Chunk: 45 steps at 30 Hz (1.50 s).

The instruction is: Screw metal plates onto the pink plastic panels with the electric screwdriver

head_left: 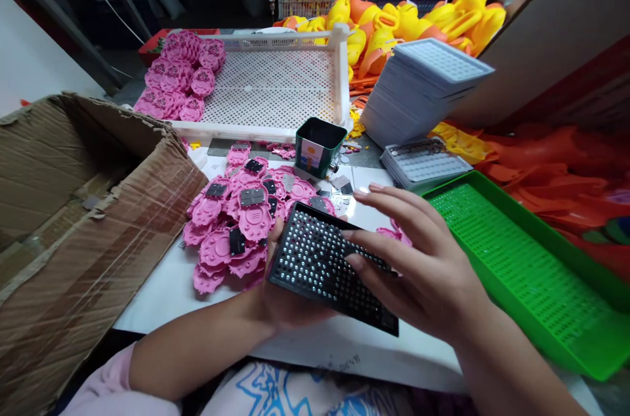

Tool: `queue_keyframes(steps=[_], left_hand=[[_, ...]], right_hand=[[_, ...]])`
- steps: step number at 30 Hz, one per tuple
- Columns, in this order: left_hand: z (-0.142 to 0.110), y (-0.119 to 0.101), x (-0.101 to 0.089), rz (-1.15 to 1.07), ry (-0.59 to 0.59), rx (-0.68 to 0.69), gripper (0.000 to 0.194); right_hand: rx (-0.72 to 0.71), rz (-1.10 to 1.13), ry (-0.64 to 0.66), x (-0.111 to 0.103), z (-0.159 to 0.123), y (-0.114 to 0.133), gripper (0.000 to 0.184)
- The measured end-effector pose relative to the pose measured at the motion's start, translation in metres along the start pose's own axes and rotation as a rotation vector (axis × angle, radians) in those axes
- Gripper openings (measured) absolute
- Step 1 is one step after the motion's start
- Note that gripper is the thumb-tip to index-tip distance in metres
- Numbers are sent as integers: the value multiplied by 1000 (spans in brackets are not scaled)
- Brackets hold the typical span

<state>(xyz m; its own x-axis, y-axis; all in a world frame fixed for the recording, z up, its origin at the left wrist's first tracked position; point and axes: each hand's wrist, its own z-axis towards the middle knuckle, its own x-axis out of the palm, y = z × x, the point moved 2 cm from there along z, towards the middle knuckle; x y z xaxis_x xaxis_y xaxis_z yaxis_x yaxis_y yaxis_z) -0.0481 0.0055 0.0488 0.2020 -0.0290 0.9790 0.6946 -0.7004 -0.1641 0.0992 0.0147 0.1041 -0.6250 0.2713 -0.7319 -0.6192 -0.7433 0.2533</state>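
carton (73, 219): open, left of worktop (162, 291)
white crate (275, 91): far side, pink parts at its left
green tray (522, 265): right, just beside hands
pink pile (236, 226): behind black tray
black tray (329, 265): tilted, above worktop, studded with small parts
left hand (283, 301): grip closed under tray
right hand (418, 258): fingers spread open, tips on tray
step: likely picking one part; needs fine pinch

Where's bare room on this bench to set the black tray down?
Bare white table lies between the cardboard box and the pink parts. The white crate floor right of its pink pile and the green tray look empty too. Crowded: around the green tin and grey tray stacks.
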Motion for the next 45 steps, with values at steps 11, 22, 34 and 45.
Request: queue_keyframes(steps=[11,22,34,45], left_hand=[[0,-19,2,105,158,72,76],[2,-20,7,107,249,42,69],[2,-13,2,82,237,-76,57],[2,-4,2,46,34,-105,74]], right_hand=[[482,802,-283,33,-43,-29,45],[225,373,206,8,-26,-20,120],[281,369,43,6,-30,-20,97],[645,203,-234,3,-43,-62,97]])
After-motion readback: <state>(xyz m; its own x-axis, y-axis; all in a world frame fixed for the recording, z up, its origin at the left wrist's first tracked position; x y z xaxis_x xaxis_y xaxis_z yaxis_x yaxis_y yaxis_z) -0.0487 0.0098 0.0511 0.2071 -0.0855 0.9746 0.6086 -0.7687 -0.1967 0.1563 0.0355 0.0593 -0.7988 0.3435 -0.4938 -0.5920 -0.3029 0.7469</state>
